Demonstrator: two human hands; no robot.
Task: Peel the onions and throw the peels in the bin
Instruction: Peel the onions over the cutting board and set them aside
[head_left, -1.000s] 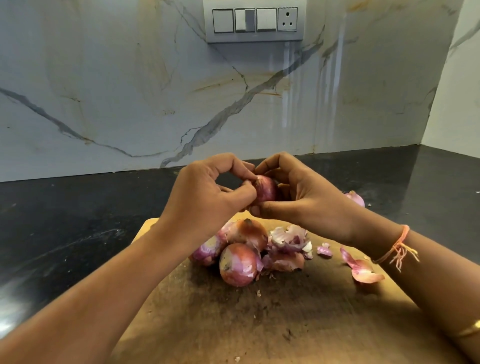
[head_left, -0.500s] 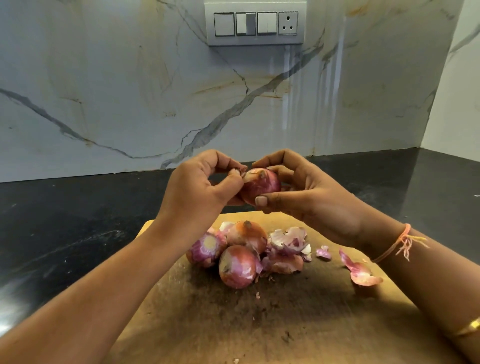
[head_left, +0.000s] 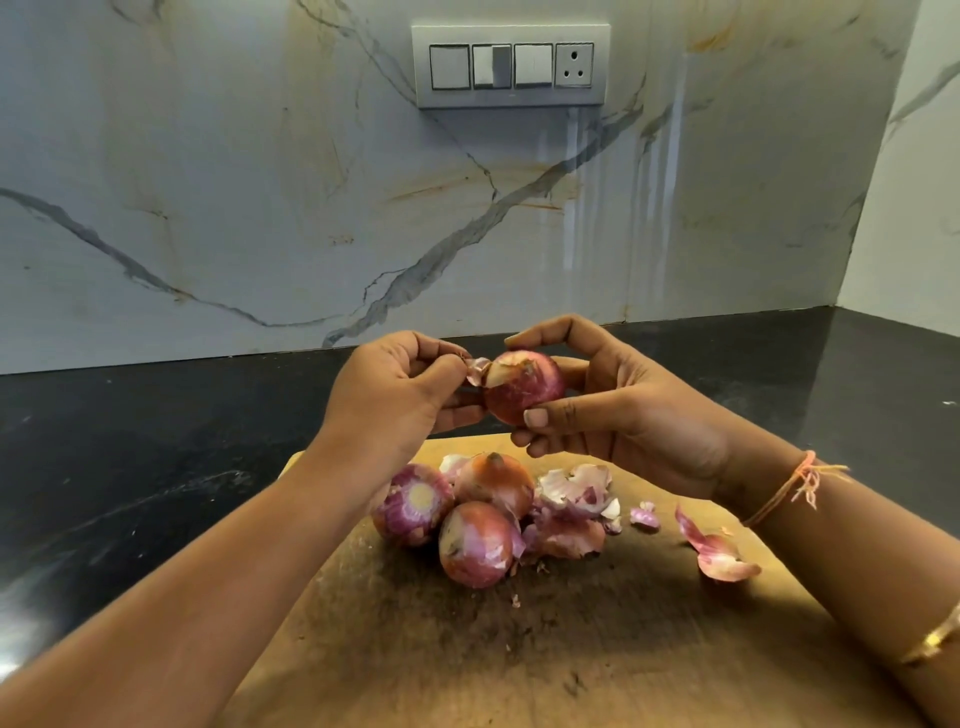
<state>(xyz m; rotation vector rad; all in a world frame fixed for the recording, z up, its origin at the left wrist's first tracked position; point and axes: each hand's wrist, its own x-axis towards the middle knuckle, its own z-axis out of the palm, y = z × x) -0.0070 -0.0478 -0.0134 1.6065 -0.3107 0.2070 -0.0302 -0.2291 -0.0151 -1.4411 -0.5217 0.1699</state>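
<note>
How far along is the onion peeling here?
Done: loose peels lie on the cutting board. In hand: the right hand holds an onion while the left hand pinches a skin flap off it. Left: three piled onions, at least two with skin on, and binning the peels; no bin shows.

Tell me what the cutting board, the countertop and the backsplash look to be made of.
Cutting board: looks like wood, matte and worn, with tan grain and dark stains.
Countertop: probably polished black stone, since it mirrors light and shows faint pale veins.
Backsplash: glossy marble or marble-look tile; grey and gold veins, streaky reflections.
</note>
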